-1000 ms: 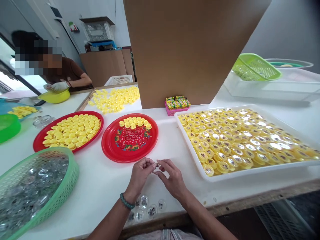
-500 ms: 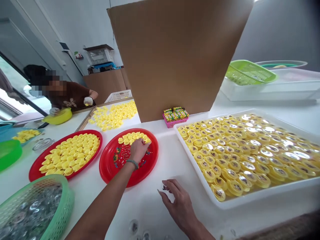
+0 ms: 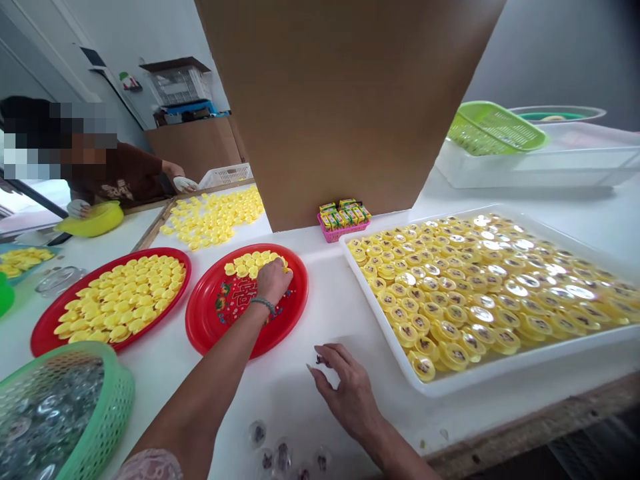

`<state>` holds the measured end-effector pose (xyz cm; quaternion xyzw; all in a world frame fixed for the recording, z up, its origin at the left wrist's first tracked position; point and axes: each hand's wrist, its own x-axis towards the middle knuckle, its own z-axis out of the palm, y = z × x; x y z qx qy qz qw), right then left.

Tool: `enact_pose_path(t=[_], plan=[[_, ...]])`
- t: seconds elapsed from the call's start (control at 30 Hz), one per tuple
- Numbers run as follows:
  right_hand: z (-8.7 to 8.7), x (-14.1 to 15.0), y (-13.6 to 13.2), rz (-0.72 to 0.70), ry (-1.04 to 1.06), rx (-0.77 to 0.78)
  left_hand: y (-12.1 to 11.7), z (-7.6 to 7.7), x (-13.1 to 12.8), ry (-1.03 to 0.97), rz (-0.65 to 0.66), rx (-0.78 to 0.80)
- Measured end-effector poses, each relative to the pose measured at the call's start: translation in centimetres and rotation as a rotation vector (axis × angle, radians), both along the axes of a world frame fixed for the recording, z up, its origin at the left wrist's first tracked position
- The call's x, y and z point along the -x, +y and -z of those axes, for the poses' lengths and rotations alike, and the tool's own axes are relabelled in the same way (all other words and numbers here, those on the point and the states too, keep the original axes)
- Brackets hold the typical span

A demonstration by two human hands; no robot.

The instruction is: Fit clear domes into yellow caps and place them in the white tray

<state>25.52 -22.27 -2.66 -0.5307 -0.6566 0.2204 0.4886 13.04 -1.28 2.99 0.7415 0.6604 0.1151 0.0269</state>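
Observation:
My left hand [image 3: 273, 280] reaches over the nearer red plate [image 3: 215, 330], fingers curled down onto the small group of yellow caps [image 3: 247, 265] at its far rim. What the fingers grip is hidden. My right hand [image 3: 345, 387] rests on the white table, its fingers pinched on a small clear piece with a dark print [image 3: 321, 361]. A few more clear pieces [image 3: 280, 453] lie at the table's near edge. The big white tray [image 3: 440, 387] of finished yellow pieces with clear tops lies just right of my right hand.
A second red plate [image 3: 43, 333] full of yellow caps lies left, a green basket [image 3: 107, 413] of clear pieces at the near left. A tall cardboard sheet [image 3: 345, 100] and a pink basket [image 3: 343, 223] stand behind. Another person [image 3: 115, 177] works at the far left.
My hands were together near the table edge a second ago. The left hand then reached out to the yellow caps on the red plate, and the right hand stayed low with the clear piece.

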Motion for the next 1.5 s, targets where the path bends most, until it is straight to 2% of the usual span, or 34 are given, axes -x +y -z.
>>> enact_pose_path(t=[0.1, 0.17, 0.23, 0.3, 0.4, 0.53, 0.67, 0.83, 1.1, 1.5], plan=[[-0.7, -0.4, -0.1, 0.019, 0.032, -0.003, -5.0, -1.2, 1.2, -0.09, 0.211, -0.065], [-1.2, -0.6, -0.2, 0.001, 0.049, -0.001, -9.0, -1.0, 2.1, -0.168, 0.391, -0.108], [-1.4, -0.8, -0.4, -0.042, 0.055, 0.008, -12.7, 0.0, 2.8, -0.229, 0.505, -0.069], [-1.4, -1.0, -0.5, -0.099, 0.043, 0.026, -15.5, 1.4, 3.3, -0.288, 0.558, 0.025], [-1.0, -1.4, -0.4, -0.168, -0.009, 0.06, -17.7, 3.4, 3.9, -0.415, 0.563, 0.107], [-1.1, -2.1, 0.4, -0.238, -0.156, 0.101, -18.3, 4.5, 5.0, -0.6, 0.446, 0.124], [-2.1, -2.1, 1.5, -0.369, -0.353, 0.153, -18.4, 5.1, 5.9, -0.778, 0.297, 0.226], [-2.9, -1.1, 2.4, -0.449, -0.493, 0.19, -18.4, 5.8, 5.8, -0.951, 0.287, 0.304], [-2.3, -0.1, 2.7, -0.417, -0.601, 0.161, -17.9, 6.8, 5.5, -1.035, 0.276, 0.322], [-2.1, -0.5, 3.9, -0.472, -0.7, 0.173, -17.5, 6.2, 5.2, -0.939, 0.27, 0.316]])
